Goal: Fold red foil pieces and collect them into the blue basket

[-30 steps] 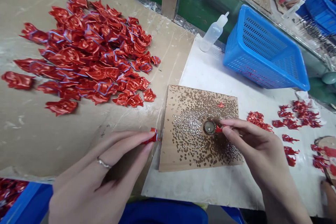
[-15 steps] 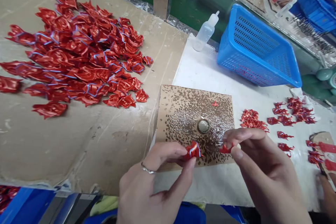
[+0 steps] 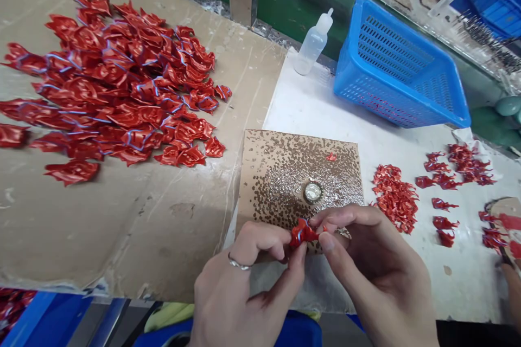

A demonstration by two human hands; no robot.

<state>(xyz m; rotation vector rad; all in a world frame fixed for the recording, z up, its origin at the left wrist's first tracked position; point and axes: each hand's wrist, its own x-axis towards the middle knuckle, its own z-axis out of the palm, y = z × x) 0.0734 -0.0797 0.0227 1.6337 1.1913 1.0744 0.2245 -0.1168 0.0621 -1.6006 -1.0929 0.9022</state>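
Pinched between the thumb and fingers of my left hand point(image 3: 248, 282) is a red moulded piece point(image 3: 301, 232) with a pale blue line along its edge. My right hand point(image 3: 378, 265) has its thumb and fingers closed on a small red part point(image 3: 324, 229), which meets the right end of that piece; fingertips hide most of it. Beneath both hands lies a speckled, wet-looking cardboard sheet point(image 3: 254, 173). On the sheet are a round cap-like dish point(image 3: 313, 192) with shiny contents and a small red bit point(image 3: 331, 156).
A large heap of red moulded pieces point(image 3: 118, 87) covers the left table. Behind the cardboard stand a squeeze bottle point(image 3: 312, 46) and a blue basket point(image 3: 401, 70). At right lie small red parts point(image 3: 394, 198) and joined red pieces point(image 3: 445, 222). Another person's hand point(image 3: 510, 287) is at the right edge.
My right hand has moved left, bringing the small red part from above the cardboard's right side against the piece in my left hand. The camera view has shifted slightly.
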